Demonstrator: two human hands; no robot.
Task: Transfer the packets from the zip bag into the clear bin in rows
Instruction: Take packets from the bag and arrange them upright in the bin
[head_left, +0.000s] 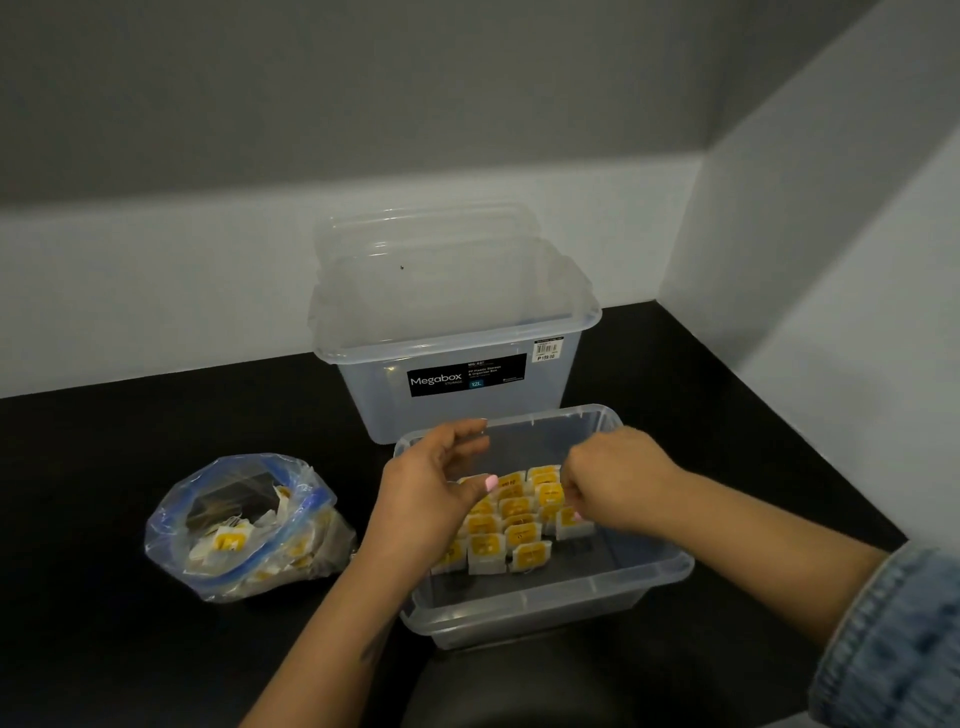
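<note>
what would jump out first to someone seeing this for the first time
Probably the rows of yellow-and-white packets in the shallow clear bin at the near centre, with the left hand and right hand both over them. Next, the open zip bag to the bin's left on the black table, still holding more packets. Behind stands a taller Megabox storage box.

"Megabox", "12L" on the storage box (457, 332) label (466, 375); price sticker (547, 349) "P159".

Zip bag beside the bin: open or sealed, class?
Open. The zip bag's blue rim gapes wide, showing yellow-labelled packets inside.
</note>
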